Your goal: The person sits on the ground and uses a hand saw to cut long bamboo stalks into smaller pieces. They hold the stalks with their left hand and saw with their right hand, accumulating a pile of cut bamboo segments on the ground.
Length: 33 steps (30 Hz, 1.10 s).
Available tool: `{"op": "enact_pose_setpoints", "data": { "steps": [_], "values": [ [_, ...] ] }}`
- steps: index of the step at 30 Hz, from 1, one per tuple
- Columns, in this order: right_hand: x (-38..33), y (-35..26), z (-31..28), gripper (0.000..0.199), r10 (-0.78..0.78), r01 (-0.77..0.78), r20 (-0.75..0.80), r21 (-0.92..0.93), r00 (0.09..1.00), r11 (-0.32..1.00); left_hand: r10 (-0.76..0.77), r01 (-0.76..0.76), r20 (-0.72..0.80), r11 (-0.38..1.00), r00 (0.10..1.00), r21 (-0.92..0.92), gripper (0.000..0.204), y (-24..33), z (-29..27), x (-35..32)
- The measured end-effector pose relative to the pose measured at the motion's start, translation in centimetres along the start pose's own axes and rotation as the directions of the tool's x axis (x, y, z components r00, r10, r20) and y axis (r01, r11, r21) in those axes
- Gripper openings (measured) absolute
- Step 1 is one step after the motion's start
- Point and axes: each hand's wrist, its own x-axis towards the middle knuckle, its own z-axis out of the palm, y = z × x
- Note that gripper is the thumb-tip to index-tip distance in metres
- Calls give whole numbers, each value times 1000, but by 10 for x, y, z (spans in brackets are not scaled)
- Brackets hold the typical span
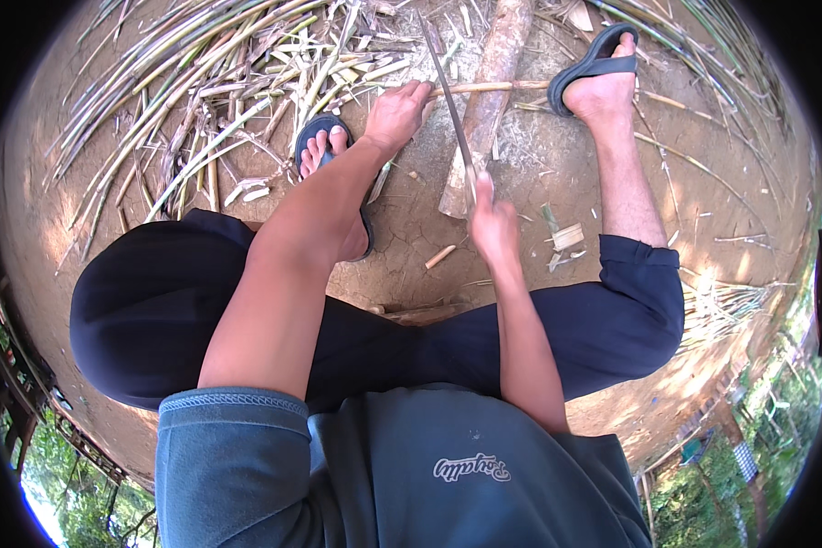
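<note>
Thin bamboo stick laid crosswise over the log, one end pinned under the left hand, the other running off toward the right foot. Long blade raised over the log, tip pointing away past it, edge angled down to where stick meets log. Right hand clamped tight on the blade's handle, near side of the log. Left hand closed down on the stick, fingertips just beside the log and very near the blade's line.

Main hazard, as judged from here: a stroke landing slightly left of the log, reaching the left fingertips, since little room shows between them and the edge. Likely causes: the round stick rolling on the round log, or the blade glancing off hard bamboo skin instead of biting.

Second hazard: the log shifting on the bare earth, being loose and unbraced, throwing the cut off line. Blade skidding down the log's near side would head toward the right hand's own wrist or the dark trousers.

Feet in open sandals close by: left foot just left of the log, right foot just right of it, toes bare. A deflected stroke or a flying cut piece could reach either. Sharp offcuts scattered near the log, and a heap of split bamboo strips beyond the log on its left, adding splinter risk underfoot.
</note>
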Motion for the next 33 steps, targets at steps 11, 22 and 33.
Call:
{"op": "enact_pose_setpoints", "data": {
  "steps": [11, 22, 33],
  "values": [
    [0, 10, 10, 81, -114, 114, -74, -2, 991, 993, -50, 50, 2, 996, 999, -68, 17, -1, 9, -8],
    [-15, 48, -7, 88, 12, -12, 5, -30, 1000, 999, -137, 138, 60, 990, 989, -22, 15, -5, -9, 17],
    [-31, 77, -28, 68, 3, 16, -33, 558, 999, 830, -268, 173, 458, 955, 848, 240, 27, 10, -33, 51]
  ]
}}
